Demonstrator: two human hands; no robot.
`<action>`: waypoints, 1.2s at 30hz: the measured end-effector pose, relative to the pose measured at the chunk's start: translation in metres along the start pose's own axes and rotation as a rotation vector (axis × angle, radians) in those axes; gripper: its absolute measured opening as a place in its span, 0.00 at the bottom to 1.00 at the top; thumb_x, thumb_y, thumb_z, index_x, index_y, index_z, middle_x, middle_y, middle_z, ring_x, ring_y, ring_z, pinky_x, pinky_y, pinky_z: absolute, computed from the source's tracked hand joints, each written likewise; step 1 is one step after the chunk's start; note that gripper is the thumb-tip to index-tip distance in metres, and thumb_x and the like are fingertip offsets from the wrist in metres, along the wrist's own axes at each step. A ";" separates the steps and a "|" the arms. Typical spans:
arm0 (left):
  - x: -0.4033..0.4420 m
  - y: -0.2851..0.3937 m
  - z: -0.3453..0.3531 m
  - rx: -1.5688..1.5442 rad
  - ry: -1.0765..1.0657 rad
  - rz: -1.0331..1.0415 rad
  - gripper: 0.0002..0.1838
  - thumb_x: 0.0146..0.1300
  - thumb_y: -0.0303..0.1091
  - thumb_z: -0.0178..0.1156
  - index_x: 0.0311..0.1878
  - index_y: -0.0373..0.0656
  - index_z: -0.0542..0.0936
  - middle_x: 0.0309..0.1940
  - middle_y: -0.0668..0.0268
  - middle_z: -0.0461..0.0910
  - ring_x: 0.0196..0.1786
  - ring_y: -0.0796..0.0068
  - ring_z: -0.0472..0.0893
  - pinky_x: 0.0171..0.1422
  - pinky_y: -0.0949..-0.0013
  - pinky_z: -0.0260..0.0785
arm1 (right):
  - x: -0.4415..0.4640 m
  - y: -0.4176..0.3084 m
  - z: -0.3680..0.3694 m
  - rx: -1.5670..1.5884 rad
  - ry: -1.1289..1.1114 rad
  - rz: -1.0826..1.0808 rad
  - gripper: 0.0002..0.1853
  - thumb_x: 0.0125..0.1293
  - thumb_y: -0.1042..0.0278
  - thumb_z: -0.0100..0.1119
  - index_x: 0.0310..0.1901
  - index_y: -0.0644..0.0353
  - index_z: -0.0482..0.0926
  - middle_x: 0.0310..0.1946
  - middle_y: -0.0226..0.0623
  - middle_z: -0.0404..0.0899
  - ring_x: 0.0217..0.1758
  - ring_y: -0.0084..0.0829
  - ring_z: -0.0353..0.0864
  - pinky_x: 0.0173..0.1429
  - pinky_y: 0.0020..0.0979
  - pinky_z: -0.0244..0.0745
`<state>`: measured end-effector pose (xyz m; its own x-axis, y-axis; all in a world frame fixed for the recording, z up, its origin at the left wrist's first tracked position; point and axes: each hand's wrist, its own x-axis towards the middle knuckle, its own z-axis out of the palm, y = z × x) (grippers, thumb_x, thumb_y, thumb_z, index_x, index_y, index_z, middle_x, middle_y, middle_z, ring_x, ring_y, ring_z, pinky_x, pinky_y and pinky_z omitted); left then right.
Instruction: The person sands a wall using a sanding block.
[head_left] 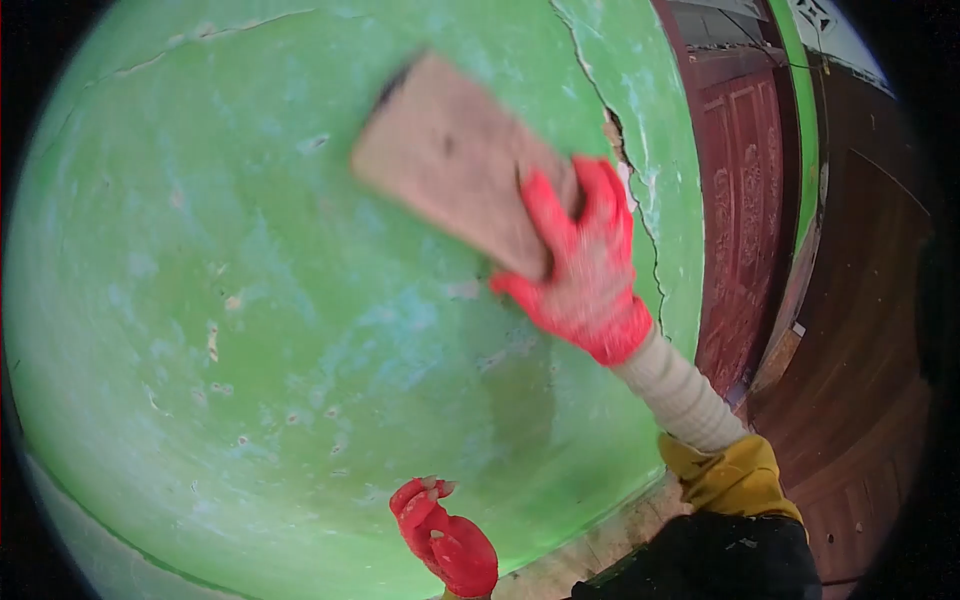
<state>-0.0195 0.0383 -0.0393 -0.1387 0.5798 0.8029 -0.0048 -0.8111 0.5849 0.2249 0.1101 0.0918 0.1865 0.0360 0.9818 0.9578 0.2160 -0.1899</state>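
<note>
A flat, brown rectangular board [455, 150] lies against or just in front of the green wall [270, 330], slightly blurred. My right hand [590, 265], in a red-coated glove, grips its lower right end, fingers spread over the edge. What the board's far side touches is hidden. Low in the view, my left hand [445, 535] hangs near the wall in a red glove with worn fingertips. Its fingers are curled, and whether anything is inside them cannot be made out.
A long crack [655, 245] runs down the wall right of the board. Farther right stand a carved dark red door [740, 200] and a green post [808, 130]. The floor [610, 530] shows along the wall's foot.
</note>
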 end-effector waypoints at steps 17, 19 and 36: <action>-0.009 0.002 0.064 0.016 -0.029 0.035 0.23 0.73 0.52 0.49 0.56 0.41 0.74 0.58 0.56 0.69 0.51 0.64 0.75 0.60 0.57 0.67 | -0.035 0.034 -0.010 0.075 -0.005 0.091 0.46 0.34 0.57 0.81 0.63 0.46 0.74 0.63 0.59 0.64 0.63 0.62 0.68 0.57 0.56 0.70; -0.010 -0.004 0.063 0.002 -0.057 0.024 0.21 0.72 0.47 0.49 0.57 0.41 0.73 0.55 0.54 0.70 0.59 0.59 0.70 0.56 0.57 0.70 | -0.077 0.038 -0.009 0.027 -0.036 0.127 0.47 0.34 0.55 0.81 0.63 0.45 0.73 0.64 0.59 0.63 0.63 0.63 0.68 0.57 0.57 0.70; 0.006 -0.028 0.091 0.202 -0.016 0.224 0.25 0.71 0.38 0.51 0.65 0.33 0.66 0.64 0.47 0.65 0.67 0.49 0.65 0.74 0.44 0.54 | -0.126 0.049 -0.014 0.089 -0.220 -0.072 0.46 0.36 0.54 0.80 0.64 0.39 0.74 0.63 0.55 0.64 0.63 0.62 0.67 0.57 0.57 0.69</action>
<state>0.0694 0.0717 -0.0400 -0.0983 0.3909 0.9152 0.2214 -0.8880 0.4030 0.2516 0.1024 -0.0409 0.0572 0.2267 0.9723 0.9421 0.3102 -0.1277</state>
